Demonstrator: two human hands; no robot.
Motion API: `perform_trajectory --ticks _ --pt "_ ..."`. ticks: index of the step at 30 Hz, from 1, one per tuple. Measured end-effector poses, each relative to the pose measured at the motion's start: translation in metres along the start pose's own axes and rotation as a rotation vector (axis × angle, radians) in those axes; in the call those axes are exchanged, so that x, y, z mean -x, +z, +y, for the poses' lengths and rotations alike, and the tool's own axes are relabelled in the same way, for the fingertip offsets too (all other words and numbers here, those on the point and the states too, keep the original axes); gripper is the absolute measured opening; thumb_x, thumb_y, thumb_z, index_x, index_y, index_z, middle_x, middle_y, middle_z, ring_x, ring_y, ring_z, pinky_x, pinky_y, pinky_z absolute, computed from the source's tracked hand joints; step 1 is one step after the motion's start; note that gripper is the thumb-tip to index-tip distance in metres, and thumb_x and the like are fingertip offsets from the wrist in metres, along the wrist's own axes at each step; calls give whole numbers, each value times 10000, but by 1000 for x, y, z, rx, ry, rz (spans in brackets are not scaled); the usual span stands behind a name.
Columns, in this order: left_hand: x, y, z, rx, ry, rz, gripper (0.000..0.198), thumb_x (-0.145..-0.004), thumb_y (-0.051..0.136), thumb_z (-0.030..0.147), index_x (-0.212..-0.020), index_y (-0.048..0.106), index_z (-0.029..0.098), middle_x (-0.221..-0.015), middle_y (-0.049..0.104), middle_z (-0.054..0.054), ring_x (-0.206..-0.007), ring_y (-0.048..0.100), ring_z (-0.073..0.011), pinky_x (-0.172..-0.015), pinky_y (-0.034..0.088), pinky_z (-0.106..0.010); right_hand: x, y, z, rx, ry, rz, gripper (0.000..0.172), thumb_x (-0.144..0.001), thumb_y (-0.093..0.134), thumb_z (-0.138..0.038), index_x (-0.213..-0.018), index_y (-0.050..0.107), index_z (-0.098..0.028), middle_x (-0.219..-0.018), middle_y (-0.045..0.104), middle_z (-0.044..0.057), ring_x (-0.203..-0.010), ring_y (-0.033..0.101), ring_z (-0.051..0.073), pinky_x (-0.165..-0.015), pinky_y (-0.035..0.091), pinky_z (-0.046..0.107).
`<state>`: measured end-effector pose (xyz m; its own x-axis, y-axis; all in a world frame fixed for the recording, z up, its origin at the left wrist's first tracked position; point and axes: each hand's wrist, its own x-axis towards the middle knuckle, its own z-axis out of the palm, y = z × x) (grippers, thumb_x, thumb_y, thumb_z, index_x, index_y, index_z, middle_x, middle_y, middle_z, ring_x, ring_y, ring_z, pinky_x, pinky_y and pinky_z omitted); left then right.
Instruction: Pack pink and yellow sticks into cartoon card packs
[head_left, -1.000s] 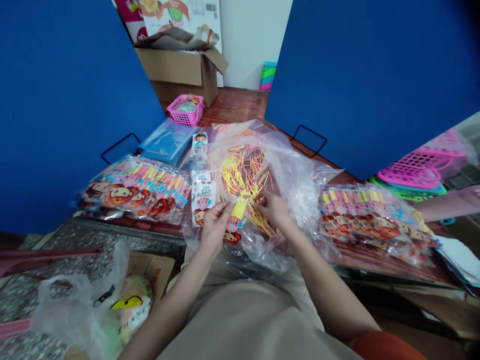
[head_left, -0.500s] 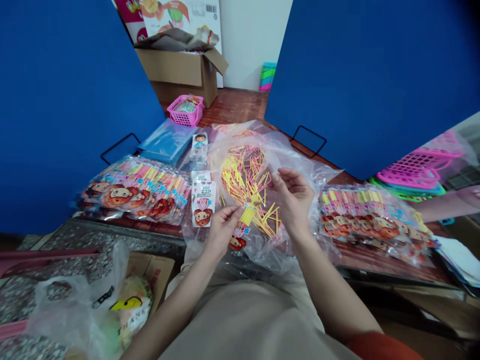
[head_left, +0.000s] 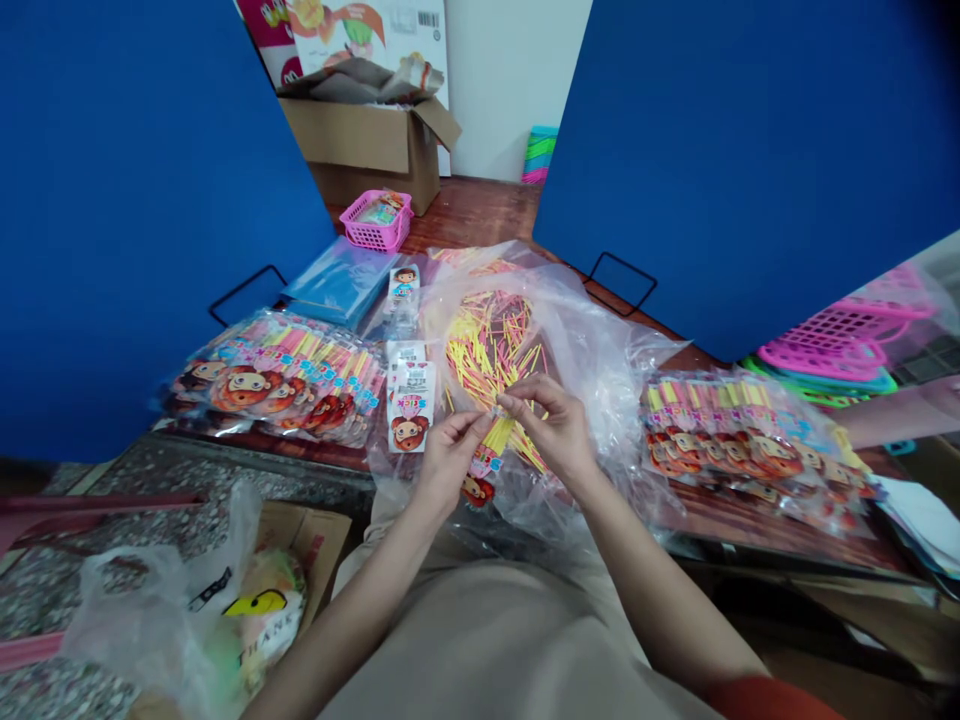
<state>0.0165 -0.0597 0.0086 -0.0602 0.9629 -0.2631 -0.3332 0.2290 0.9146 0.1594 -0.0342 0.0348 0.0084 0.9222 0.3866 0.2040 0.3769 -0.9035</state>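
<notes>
Moved: the right hand [head_left: 559, 425] came back down to the left hand [head_left: 450, 455].
Hands: together, both pinching a stick packet [head_left: 491, 445] between them.
Clear bag [head_left: 600, 350]: loose yellow and pink sticks [head_left: 484, 345], just behind the hands.
Pink basket [head_left: 367, 238]: small packets, far behind.
Writing: "THANK" on a smiley bag [head_left: 262, 625] by the left arm.

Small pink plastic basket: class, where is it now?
In the head view, the small pink plastic basket sits far back, left of centre, on the wooden surface, before the open brown cardboard box and beyond the blue plastic sheets.
</notes>
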Motion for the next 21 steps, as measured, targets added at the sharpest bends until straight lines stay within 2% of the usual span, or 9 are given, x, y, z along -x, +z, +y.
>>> perform_trajectory --ticks 2,5,7,10,14,16,21 --pt "0 -3 0 14 2 -11 319 -636 820 420 -789 755 148 -693 682 -2 -597 548 -95 -548 429 -193 -2 -7 3 62 -7 -30 247 -874 630 -406 -777 711 -193 -811 674 37 -796 621 165 -743 480 298" --pt "-1 -9 0 22 12 4 313 -628 826 421 -769 756 151 -673 676 8 -588 536 -86 -558 423 -190 -14 -20 17 129 100 98 334 -921 520 -449 -892 703 -171 -794 673 41 -734 607 163 -693 471 287" --pt "-2 -12 0 29 14 27 327 -617 831 430 -778 758 154 -666 677 12 -579 534 -84 -555 424 -190 -28 -29 31 274 163 132 325 -900 524 -413 -929 706 -145 -771 679 49 -695 601 172 -675 462 291" --pt "-4 -15 2 59 17 42 338 -607 839 431 -788 759 157 -670 689 12 -574 546 -86 -563 436 -194 -47 -35 53 617 270 -32 246 -844 520 -238 -941 725 -142 -845 715 75 -752 624 198 -715 453 302" --pt "-4 -17 5 113 10 53 340 -585 854 421 -773 756 156 -685 705 7 -576 564 -87 -568 447 -196 -61 -28 70 932 372 -228 333 -831 466 -136 -1067 701 -155 -938 725 114 -828 644 224 -732 449 302" --pt "-4 -17 5 128 -4 51 344 -573 862 418 -767 757 154 -684 709 4 -576 572 -91 -572 456 -200 -66 -22 74 1022 363 -268 362 -829 446 -102 -1103 680 -139 -990 717 141 -862 647 232 -741 452 302" --pt "-4 -18 7 151 -33 38 352 -564 867 422 -766 758 156 -701 720 0 -577 583 -94 -578 466 -205 -75 -19 78 1086 342 -367 305 -796 470 -43 -987 698 -109 -995 699 172 -861 648 235 -728 456 297"
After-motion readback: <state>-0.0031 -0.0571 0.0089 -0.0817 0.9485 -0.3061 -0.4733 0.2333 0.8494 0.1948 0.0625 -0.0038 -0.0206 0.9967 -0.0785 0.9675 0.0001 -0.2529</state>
